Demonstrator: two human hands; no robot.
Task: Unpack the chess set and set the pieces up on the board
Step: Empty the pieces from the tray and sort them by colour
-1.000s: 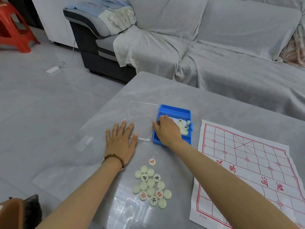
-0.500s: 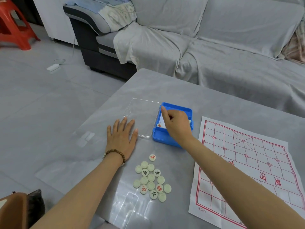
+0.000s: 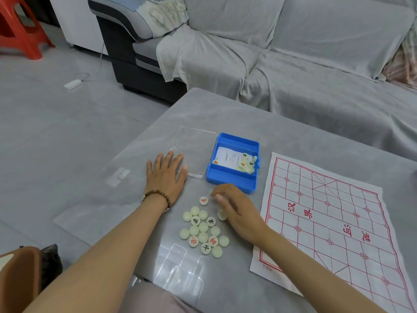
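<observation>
A blue box [image 3: 232,182] stands open on the grey table, holding a white card [image 3: 227,158] and a few cream chess pieces [image 3: 246,164] in its right corner. Its clear lid [image 3: 196,150] lies to its left. My left hand [image 3: 165,177] rests flat, fingers on the lid's near corner. Several round pieces [image 3: 203,231] lie in a pile in front of the box. Just right of the pile hovers my right hand [image 3: 239,213], fingers loosely curled and blurred; one piece [image 3: 222,214] shows under its thumb, and whether it is gripped is unclear. The paper board [image 3: 338,222] lies at the right.
A grey covered sofa [image 3: 293,75] runs behind the table. The table's left edge [image 3: 126,154] drops to the tiled floor, where a red stool [image 3: 20,26] stands far left. A brown bag [image 3: 20,274] sits at the lower left.
My right hand has left the blue box and come down to the right side of the pile. The pieces inside the box are uncovered again. My left hand has stayed put.
</observation>
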